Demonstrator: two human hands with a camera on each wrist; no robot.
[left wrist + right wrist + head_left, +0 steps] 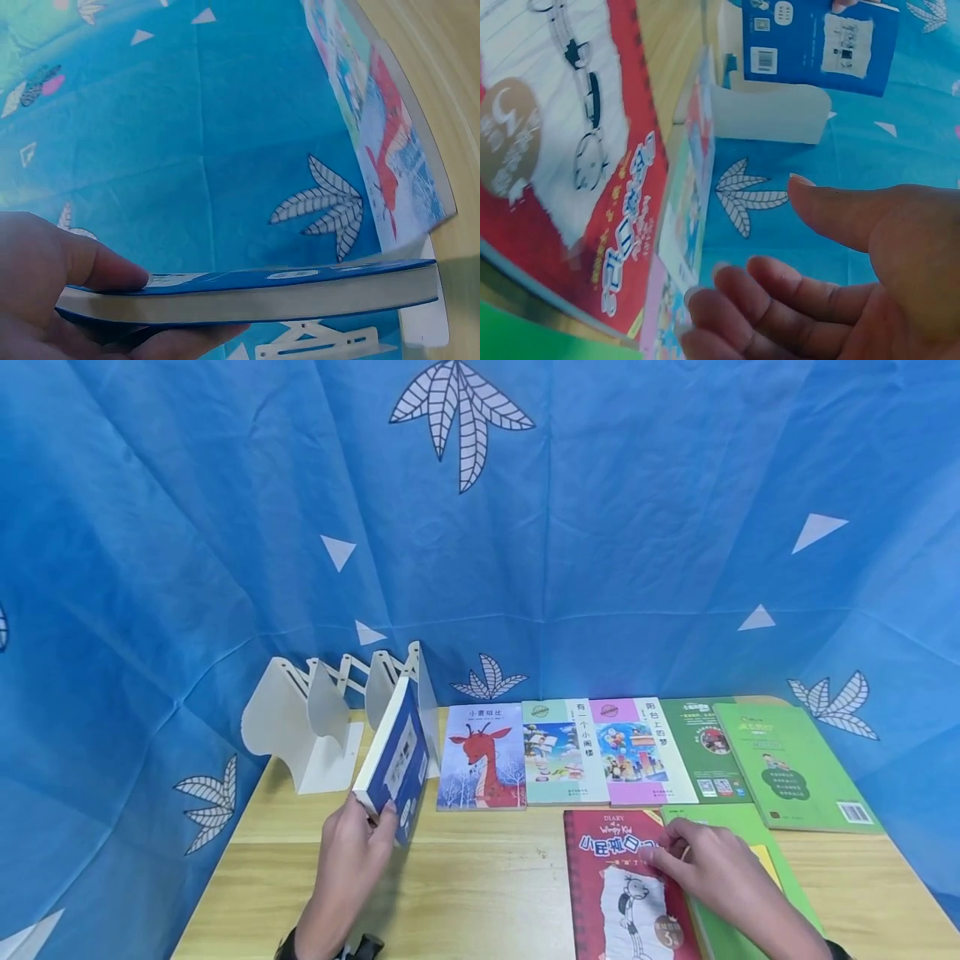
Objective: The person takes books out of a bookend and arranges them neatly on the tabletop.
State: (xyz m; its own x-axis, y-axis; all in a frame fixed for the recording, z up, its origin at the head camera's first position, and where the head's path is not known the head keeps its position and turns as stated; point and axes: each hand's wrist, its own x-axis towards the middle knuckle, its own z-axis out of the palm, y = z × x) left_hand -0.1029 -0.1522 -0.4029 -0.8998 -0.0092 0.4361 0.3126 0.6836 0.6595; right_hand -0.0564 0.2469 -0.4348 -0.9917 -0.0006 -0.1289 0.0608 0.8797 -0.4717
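My left hand [354, 847] grips a blue book [406, 758] by its near end and holds it on edge in front of the white folding book rack [272, 718]. In the left wrist view the thumb [112, 264] lies on one cover and the fingers pass beneath the other, with the book's page edges [300, 305] between. My right hand [716, 864] hovers over the right side of a red comic book [588, 893]. Its thumb and loosely bent fingers stand apart with nothing between them, as the right wrist view [817, 270] shows.
Along the back of the wooden table [480, 860] lie a giraffe picture book [483, 760], two pastel books [558, 752] and two green books [795, 772]. Another green book [780, 860] sits beside the red one. A blue patterned cloth [637, 527] hangs behind.
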